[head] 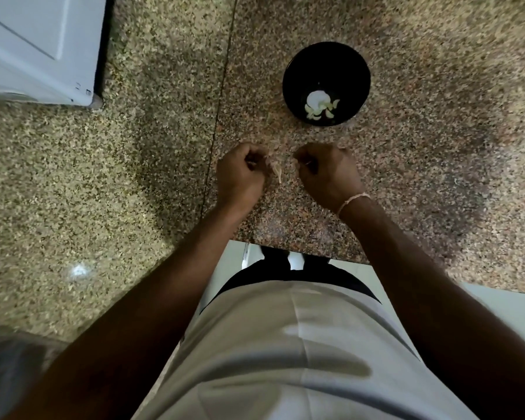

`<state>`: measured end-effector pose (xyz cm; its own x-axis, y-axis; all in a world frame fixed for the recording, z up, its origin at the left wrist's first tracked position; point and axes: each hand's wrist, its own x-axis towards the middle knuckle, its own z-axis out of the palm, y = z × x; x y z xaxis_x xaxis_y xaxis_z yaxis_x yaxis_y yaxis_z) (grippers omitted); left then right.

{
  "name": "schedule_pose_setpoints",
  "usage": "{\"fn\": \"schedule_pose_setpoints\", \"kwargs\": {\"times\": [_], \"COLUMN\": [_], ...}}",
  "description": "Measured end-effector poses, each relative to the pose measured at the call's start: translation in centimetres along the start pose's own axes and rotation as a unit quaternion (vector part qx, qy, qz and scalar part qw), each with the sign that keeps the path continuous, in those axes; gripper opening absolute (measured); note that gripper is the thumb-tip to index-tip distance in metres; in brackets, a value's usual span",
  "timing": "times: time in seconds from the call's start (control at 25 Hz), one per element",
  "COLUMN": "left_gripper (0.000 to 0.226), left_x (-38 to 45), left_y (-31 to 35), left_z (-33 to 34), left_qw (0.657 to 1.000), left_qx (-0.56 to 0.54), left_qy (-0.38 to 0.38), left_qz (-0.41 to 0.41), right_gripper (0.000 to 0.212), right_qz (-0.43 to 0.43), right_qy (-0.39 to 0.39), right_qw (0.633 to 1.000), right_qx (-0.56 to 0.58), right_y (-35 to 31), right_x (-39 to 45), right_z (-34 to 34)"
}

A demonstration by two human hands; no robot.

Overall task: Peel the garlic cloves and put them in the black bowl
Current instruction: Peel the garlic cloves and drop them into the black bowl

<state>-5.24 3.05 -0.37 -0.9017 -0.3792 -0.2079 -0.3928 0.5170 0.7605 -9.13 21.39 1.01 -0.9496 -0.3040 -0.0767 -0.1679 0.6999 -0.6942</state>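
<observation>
Granite counter (437, 177): at centre frame, my left hand (240, 174) pinches a garlic clove (277, 171) for peeling; my right hand (325, 171) is curled, contents unclear; the black bowl (326, 60) waits above.

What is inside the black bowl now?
Inside the black bowl lie several pale peeled garlic cloves, gathered near the side closest to the person. The exact number cannot be told, since they overlap, and anything under them is covered.

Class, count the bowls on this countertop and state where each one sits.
1: a black bowl on the speckled countertop, beyond the right hand, holding pale garlic pieces. None appears hidden.
</observation>
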Motion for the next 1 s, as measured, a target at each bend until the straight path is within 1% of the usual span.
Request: {"fn": "schedule_pose_setpoints", "kwargs": {"times": [0.04, 0.12, 0.24, 0.32, 0.4, 0.48, 0.52, 0.6, 0.72, 0.84, 1.0], "left_gripper": [0.014, 0.016, 0.017, 0.016, 0.016, 0.015, 0.014, 0.012, 0.01, 0.008, 0.011], "left_x": [-0.2, -0.6, -0.8, -0.5, -0.3, -0.2, -0.2, -0.4, -0.7, -0.8, -0.6], "left_y": [-0.9, -2.0, -1.3, -0.8, -0.5, -0.6, -0.5, 0.3, 1.9, 3.6, 6.5], "left_z": [-0.2, -0.4, 0.1, 0.9, 1.2, 1.1, 1.0, 0.8, 0.6, 0.3, -0.4], "left_qw": [0.999, 0.996, 0.992, 0.99, 0.98, 0.962, 0.954, 0.942, 0.936, 0.931, 0.919], "left_qx": [0.003, 0.005, -0.021, -0.042, -0.09, -0.165, -0.199, -0.249, -0.28, -0.312, -0.361], "left_qy": [-0.006, -0.023, -0.039, -0.037, -0.04, -0.052, -0.06, -0.081, -0.101, -0.111, -0.13], "left_qz": [-0.036, -0.082, -0.119, -0.132, -0.171, -0.21, -0.216, -0.211, -0.189, -0.151, -0.087], "right_gripper": [0.02, 0.018, 0.018, 0.017, 0.016, 0.015, 0.016, 0.016, 0.016, 0.013, 0.014], "right_qz": [0.003, -0.003, -0.018, -0.008, 0.013, 0.046, 0.069, 0.11, 0.131, 0.124, 0.09], "right_qy": [-0.02, -0.036, -0.04, -0.04, -0.024, -0.012, -0.012, -0.009, 0.02, 0.062, 0.135], "right_qw": [1.0, 0.999, 0.999, 0.999, 1.0, 0.996, 0.992, 0.98, 0.967, 0.96, 0.945], "right_qx": [-0.003, -0.016, -0.031, -0.03, 0.011, 0.073, 0.107, 0.164, 0.218, 0.244, 0.283], "right_y": [0.2, 0.2, -0.4, -0.7, -0.6, -0.5, -0.3, -0.1, -0.2, -1.0, -2.6], "right_x": [-0.2, -0.2, 0.6, 0.9, 0.8, 0.4, 0.2, -0.2, -0.9, -1.3, -1.4], "right_z": [1.1, 2.7, 4.6, 5.1, 5.2, 4.6, 4.3, 3.7, 2.4, 0.2, -2.8]}}
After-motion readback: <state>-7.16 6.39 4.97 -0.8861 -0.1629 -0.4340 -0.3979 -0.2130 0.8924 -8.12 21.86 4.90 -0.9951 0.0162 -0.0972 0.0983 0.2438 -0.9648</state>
